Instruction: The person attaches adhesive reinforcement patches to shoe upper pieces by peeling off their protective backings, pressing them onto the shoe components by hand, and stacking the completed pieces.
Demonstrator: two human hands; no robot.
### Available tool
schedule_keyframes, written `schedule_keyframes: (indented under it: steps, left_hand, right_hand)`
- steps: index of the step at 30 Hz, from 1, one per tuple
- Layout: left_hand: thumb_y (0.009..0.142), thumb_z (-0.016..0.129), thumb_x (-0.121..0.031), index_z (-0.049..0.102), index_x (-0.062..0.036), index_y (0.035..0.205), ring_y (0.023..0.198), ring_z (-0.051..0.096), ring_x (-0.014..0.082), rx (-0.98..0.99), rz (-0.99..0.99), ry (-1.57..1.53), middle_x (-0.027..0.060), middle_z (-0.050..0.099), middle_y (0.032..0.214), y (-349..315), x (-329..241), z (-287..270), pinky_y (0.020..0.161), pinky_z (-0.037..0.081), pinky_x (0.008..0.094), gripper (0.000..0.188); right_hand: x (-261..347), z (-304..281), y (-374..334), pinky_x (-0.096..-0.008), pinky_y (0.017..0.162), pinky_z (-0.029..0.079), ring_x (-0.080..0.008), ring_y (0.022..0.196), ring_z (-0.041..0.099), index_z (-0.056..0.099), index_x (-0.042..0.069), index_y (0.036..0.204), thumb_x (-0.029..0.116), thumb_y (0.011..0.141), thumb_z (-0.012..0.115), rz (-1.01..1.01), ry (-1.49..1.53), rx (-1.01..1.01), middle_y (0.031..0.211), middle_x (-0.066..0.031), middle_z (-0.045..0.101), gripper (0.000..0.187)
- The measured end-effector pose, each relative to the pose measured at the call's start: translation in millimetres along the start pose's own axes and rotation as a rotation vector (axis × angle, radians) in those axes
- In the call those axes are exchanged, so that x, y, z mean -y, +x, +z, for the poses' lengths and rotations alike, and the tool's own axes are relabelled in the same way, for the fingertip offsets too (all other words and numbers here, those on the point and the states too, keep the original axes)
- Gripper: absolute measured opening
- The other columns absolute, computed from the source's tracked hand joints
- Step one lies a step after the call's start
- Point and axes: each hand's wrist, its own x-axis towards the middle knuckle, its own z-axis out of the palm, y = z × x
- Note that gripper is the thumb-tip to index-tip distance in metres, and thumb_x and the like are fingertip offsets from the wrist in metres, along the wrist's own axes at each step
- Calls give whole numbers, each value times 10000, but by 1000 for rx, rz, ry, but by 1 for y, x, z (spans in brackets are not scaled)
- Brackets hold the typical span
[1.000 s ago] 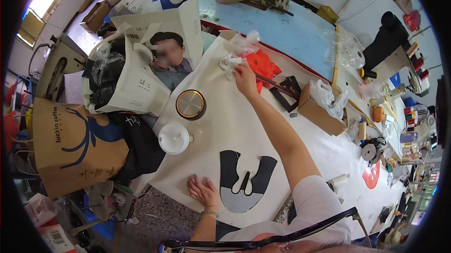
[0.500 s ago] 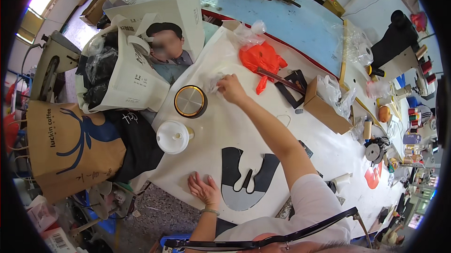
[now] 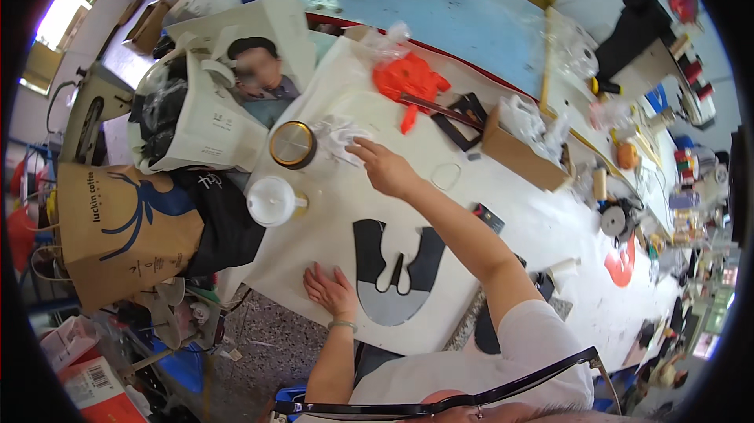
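Resting palm-down on the white worktop (image 3: 287,254), the left hand (image 3: 331,291) has its fingers spread apart and grips nothing; just to its right lies a black-and-grey U-shaped piece (image 3: 393,309). Farther up, the right hand (image 3: 386,169) is held out over the surface, its fingers loosely apart, the tips at the right edge of a crumpled white wad (image 3: 336,134). Whether they touch it, I cannot tell. The wad lies just beside a round black container (image 3: 293,145) with a gold rim, and below that container stands a cup with a white lid (image 3: 272,201). Beyond the right hand sits a red plastic bag (image 3: 408,77), with a cardboard box (image 3: 522,152) farther right.
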Motion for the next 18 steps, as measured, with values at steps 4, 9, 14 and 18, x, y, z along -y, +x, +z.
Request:
schedule_keyframes:
  steps: [4, 9, 14, 18]
  left_hand:
    - [906, 572, -307, 426, -61, 1330, 1308, 324, 384, -12, 50, 20, 210, 388, 1384, 1, 4, 11, 1056, 267, 527, 511]
    - [936, 559, -310, 435, -47, 1329, 1276, 359, 359, -86, 97, 27, 196, 395, 1376, 8, 36, 14, 1037, 305, 509, 489]
    - [961, 542, -294, 422, -24, 1326, 1255, 366, 374, 19, 110, -326, 191, 389, 1361, 10, 27, -13, 1026, 320, 497, 469]
    - [952, 569, -175, 426, -16, 1314, 1184, 434, 315, 310, 79, -923, 176, 423, 1312, -55, -64, -34, 980, 376, 417, 420]
  right_hand:
    - [39, -45, -123, -391, 846, 513, -308, 1014, 609, 531, 66, 1252, 86, 874, 584, 116, 230, -6, 1165, -146, 601, 383]
    - [47, -115, -307, -339, 757, 531, -247, 873, 671, 617, 43, 1140, 159, 881, 659, 647, 371, -207, 1019, -147, 667, 287]
    - [38, -188, -483, -321, 712, 523, -188, 783, 661, 665, 31, 1024, 143, 874, 672, 1097, 103, -735, 926, -122, 689, 187]
    - [34, -174, -545, -325, 661, 506, -204, 713, 633, 668, 30, 980, 137, 850, 693, 1153, -32, -737, 847, -114, 672, 170]
